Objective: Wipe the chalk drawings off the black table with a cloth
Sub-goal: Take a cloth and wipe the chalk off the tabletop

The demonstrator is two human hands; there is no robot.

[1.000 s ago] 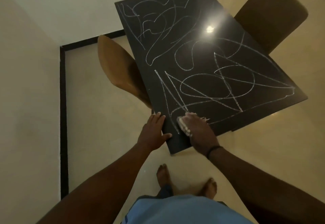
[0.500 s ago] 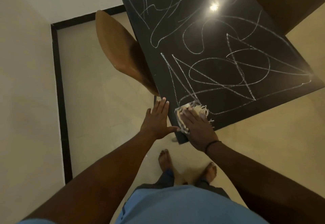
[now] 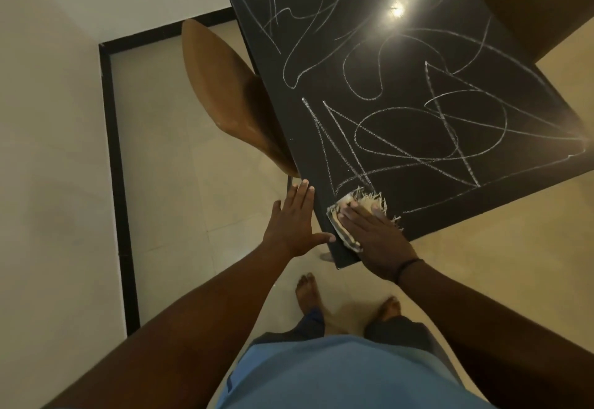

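Right hand (image 3: 374, 235) flat, pressing frayed pale cloth (image 3: 355, 208) on near corner of glossy black table (image 3: 401, 32); left hand (image 3: 294, 222) open on its edge. White chalk drawings (image 3: 418, 126) nearly all left.

head view looks steeply down, close over the table (image 3: 418, 39) corner.

The black table (image 3: 401, 39) is shiny and full of white chalk drawings (image 3: 418, 126). A pale cloth (image 3: 356, 206) with stringy edges lies flat on its near corner.
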